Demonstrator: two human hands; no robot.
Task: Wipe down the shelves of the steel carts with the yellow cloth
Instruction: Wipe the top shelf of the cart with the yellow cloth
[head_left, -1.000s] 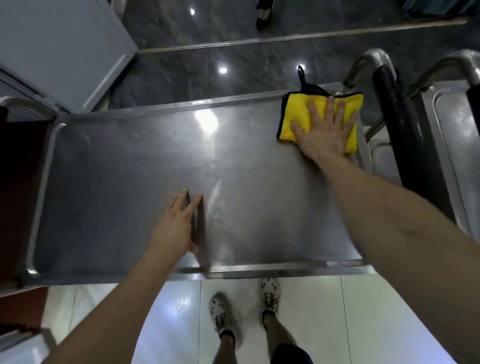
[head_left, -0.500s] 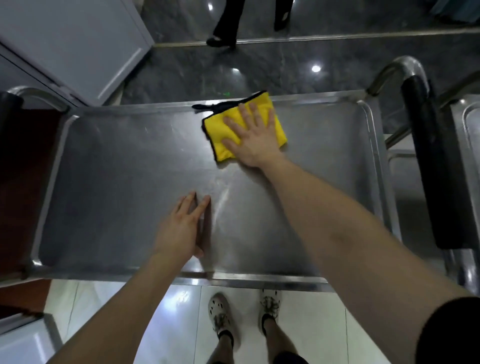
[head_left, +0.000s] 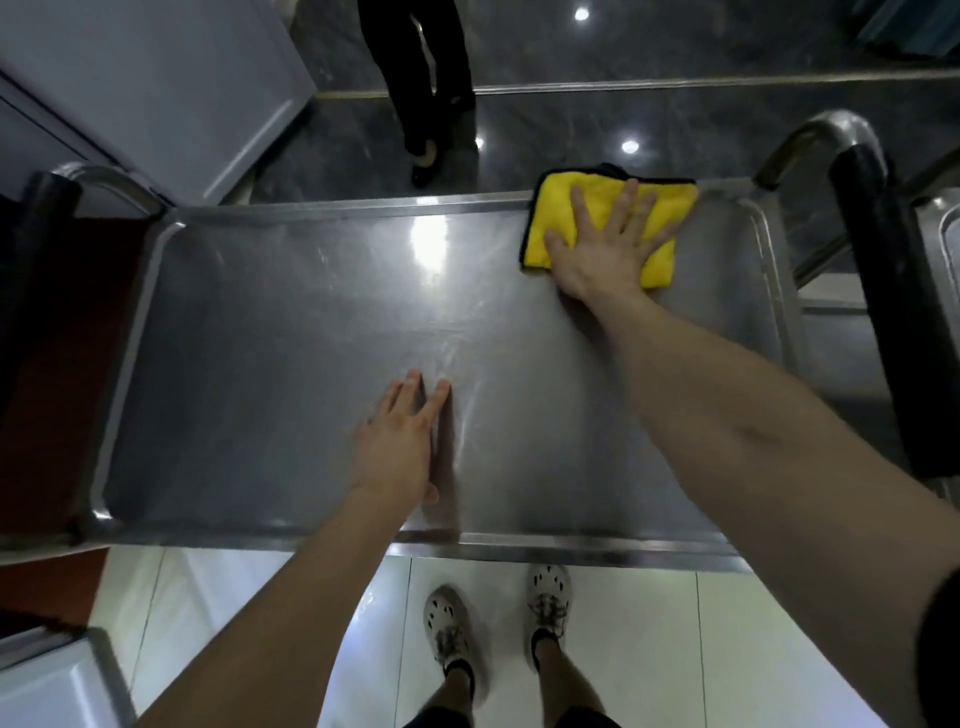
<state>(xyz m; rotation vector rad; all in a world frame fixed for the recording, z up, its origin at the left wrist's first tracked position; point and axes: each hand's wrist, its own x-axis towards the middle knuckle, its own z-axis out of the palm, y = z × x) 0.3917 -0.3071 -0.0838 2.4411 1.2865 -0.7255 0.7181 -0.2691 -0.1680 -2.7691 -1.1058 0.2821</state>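
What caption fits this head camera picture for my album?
Right hand presses yellow cloth on steel shelf; left hand rests flat nearby.

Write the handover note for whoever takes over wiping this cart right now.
Right hand: flat, fingers spread, pressing the yellow cloth on the top shelf at its far right corner.
Left hand: flat on the shelf near the front edge, holding nothing.
Done: wipe streaks mark the shelf's middle; coverage unclear.
Left: finish this shelf, then any lower shelves (hidden) and the neighbouring cart at right.
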